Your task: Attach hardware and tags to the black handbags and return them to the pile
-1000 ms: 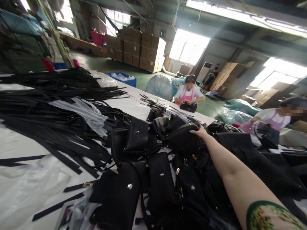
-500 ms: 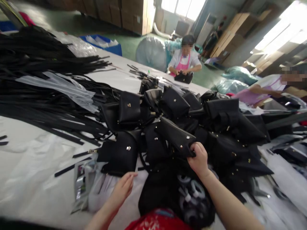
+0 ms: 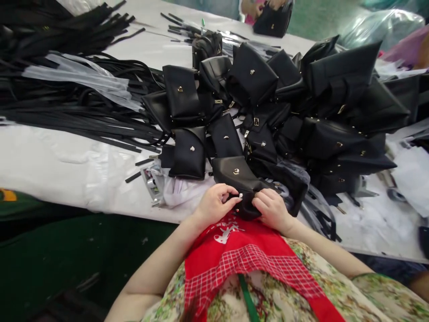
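Note:
A small black handbag (image 3: 236, 175) with a gold clasp lies at the table's near edge, right in front of me. My left hand (image 3: 214, 203) pinches its lower edge, fingers curled around it. My right hand (image 3: 273, 208) grips the same bag from the right side, fingers closed. Behind it rises a heap of similar black handbags (image 3: 268, 98) with gold fittings.
A big pile of black straps (image 3: 67, 94) and clear plastic sheets (image 3: 83, 76) covers the table's left. The white table (image 3: 50, 161) shows bare cloth at near left. Plastic-wrapped bits (image 3: 161, 185) lie by the bags. Another person's hands hold a bag (image 3: 273, 20) at the far edge.
My right hand pulled one black bag from the heap to the near edge. My left hand came up and took hold of it too. The view tilted down.

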{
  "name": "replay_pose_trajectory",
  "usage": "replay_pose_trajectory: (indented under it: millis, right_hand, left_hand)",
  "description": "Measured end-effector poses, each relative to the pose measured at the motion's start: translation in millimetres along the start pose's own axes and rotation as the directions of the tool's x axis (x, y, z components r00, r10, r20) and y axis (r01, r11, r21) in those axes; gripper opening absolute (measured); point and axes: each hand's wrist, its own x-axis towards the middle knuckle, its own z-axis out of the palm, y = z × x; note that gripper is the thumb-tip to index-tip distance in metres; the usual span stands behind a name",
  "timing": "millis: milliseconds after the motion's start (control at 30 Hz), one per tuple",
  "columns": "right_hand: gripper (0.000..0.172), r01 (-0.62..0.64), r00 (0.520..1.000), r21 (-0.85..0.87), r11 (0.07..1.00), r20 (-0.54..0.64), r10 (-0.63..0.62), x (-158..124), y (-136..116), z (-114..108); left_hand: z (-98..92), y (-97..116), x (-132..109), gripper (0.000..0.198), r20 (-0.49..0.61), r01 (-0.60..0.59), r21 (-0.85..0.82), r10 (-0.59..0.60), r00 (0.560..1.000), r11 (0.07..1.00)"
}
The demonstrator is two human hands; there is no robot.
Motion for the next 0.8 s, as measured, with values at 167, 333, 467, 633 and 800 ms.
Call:
replay_pose_trajectory:
  millis: [167, 333, 467, 633, 800]
  right_hand:
    - [0.014, 0.012, 0.999, -0.030, 0.999, 0.038, -0.011, 1, -4, -2]
    - [0.014, -0.020, 0.997, -0.021, 1.000, 0.070, 0.021, -3, -4, 2]
    - [0.016, -0.029, 0.997, -0.031, 0.999, 0.068, 0.031, -5, -6, 1]
    - [0.019, -0.037, 0.998, 0.007, 0.999, 0.057, 0.037, -11, -7, 3]
    - [0.024, -0.181, 0.980, 0.170, 0.969, -0.048, 0.192, -24, 11, 5]
  left_hand:
    - [2.9, -4, -12, 0.021, 0.013, -0.207, 0.263, 0.210, 0.978, 0.942]
    - [13.2, -6, -26, 0.029, 0.109, -0.318, 0.513, 0.307, 0.946, 0.797]
    - [20.7, -4, -24, 0.020, -0.030, -0.204, 0.479, 0.248, 0.968, 0.854]
    - [6.9, -22, -6, 0.011, -0.312, 0.037, 0.039, -0.023, 0.950, 0.999]
    - [-11.3, -73, 4, 0.017, -0.293, 0.228, -0.292, -0.314, 0.903, 0.929]
